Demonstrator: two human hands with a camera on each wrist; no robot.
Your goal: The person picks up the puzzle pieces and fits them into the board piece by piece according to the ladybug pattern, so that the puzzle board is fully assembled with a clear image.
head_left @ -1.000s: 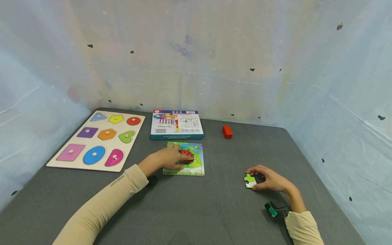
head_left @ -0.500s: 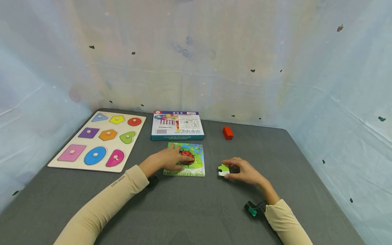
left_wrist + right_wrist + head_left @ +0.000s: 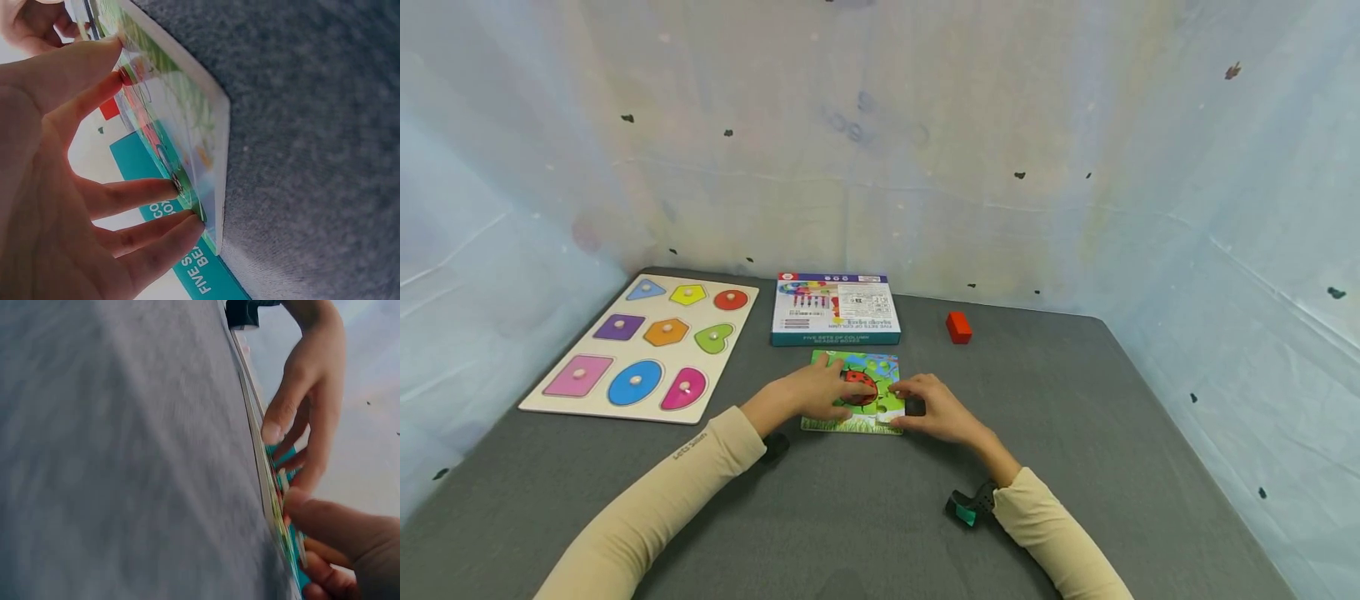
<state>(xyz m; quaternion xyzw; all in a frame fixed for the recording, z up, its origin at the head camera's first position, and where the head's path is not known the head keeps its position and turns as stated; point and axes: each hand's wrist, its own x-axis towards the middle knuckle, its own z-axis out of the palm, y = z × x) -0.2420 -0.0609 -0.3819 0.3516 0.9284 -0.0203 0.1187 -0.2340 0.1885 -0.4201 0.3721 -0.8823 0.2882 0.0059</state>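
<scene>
A ladybug jigsaw puzzle point(image 3: 868, 365) with a green, grassy picture lies flat near the middle of the table. My left hand point(image 3: 808, 390) rests on its left part. In the left wrist view, that hand's spread fingertips touch the puzzle board point(image 3: 181, 103). My right hand point(image 3: 943, 412) pinches a green and white jigsaw piece point(image 3: 891, 409) between thumb and fingers, over the puzzle's lower right part. The right wrist view shows the right thumb point(image 3: 325, 519) close to the board's edge, with the left hand point(image 3: 319, 381) beyond it. The fingers partly hide the piece there.
A wooden board of colored knobbed shapes point(image 3: 647, 400) lies at the left. Behind the puzzle is a flat teal-sided box point(image 3: 835, 312), and a red block point(image 3: 958, 327) sits to its right. Pale sheeting point(image 3: 925, 167) hangs around the grey table point(image 3: 820, 517).
The right hand has carried the jigsaw piece leftward from the right side of the table to the puzzle's lower right part. The left hand stays on the puzzle.
</scene>
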